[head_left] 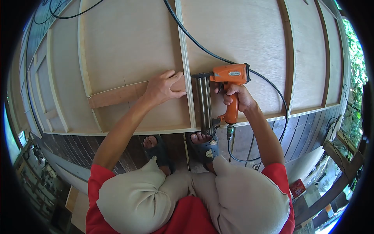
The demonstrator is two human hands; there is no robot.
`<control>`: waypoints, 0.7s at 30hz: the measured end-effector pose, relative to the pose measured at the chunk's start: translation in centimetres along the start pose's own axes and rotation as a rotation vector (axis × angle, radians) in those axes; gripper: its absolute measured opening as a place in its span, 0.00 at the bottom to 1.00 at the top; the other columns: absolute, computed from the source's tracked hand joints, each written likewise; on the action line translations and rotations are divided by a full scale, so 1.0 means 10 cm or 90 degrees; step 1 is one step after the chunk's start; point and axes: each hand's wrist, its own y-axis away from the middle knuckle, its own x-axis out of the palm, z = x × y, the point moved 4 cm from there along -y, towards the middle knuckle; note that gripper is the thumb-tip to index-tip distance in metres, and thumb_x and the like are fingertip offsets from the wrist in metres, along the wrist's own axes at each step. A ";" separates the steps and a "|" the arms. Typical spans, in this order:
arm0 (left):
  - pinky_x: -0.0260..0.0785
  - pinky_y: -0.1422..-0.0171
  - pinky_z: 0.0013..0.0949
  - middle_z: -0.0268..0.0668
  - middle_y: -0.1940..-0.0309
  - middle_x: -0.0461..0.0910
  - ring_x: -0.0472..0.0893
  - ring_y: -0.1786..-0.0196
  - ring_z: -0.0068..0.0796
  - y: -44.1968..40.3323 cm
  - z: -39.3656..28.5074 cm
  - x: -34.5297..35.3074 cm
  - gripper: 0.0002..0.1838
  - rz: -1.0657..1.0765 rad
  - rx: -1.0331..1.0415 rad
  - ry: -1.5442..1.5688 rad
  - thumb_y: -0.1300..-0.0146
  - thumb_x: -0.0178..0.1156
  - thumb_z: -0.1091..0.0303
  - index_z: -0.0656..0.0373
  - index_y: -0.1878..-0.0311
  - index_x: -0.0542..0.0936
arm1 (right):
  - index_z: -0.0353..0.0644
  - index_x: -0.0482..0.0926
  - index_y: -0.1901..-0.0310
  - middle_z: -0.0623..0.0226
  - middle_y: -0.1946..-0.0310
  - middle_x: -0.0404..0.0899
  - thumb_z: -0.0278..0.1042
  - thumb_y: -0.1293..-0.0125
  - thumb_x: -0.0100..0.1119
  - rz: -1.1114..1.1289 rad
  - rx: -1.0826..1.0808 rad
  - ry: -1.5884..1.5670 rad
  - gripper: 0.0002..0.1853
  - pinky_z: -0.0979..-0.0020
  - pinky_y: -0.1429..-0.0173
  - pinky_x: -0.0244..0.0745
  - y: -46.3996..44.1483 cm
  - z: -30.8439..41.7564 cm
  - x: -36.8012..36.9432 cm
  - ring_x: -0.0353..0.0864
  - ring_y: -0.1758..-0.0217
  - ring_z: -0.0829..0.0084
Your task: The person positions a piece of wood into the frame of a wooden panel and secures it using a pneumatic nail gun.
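Observation:
In the head view my right hand (pixel 242 98) is wrapped around the handle of an orange air nail gun (pixel 230 73). Its nose meets the right side of an upright wooden batten (pixel 183 39), and its metal magazine points toward my feet. My left hand (pixel 160 88) grips a short wooden crosspiece (pixel 113 96) near its right end, fingers and thumb close to the batten. That crosspiece runs between this batten and another batten (pixel 83 58) on the left. Whether the nose presses on the wood I cannot tell.
A black air hose (pixel 283 117) loops from the gun's base across the framed plywood panel (pixel 237 31). My sandalled feet (pixel 204 146) are on dark floorboards (pixel 128 152) at the panel's near edge. A red box (pixel 297 188) lies at lower right.

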 end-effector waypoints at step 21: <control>0.75 0.52 0.38 0.43 0.55 0.77 0.79 0.55 0.42 0.00 0.01 0.01 0.36 0.022 -0.028 0.006 0.59 0.75 0.55 0.62 0.46 0.77 | 0.32 0.72 0.53 0.58 0.62 0.79 0.27 0.52 0.49 -0.011 0.004 0.002 0.21 0.75 0.74 0.68 0.00 -0.02 0.00 0.68 0.82 0.78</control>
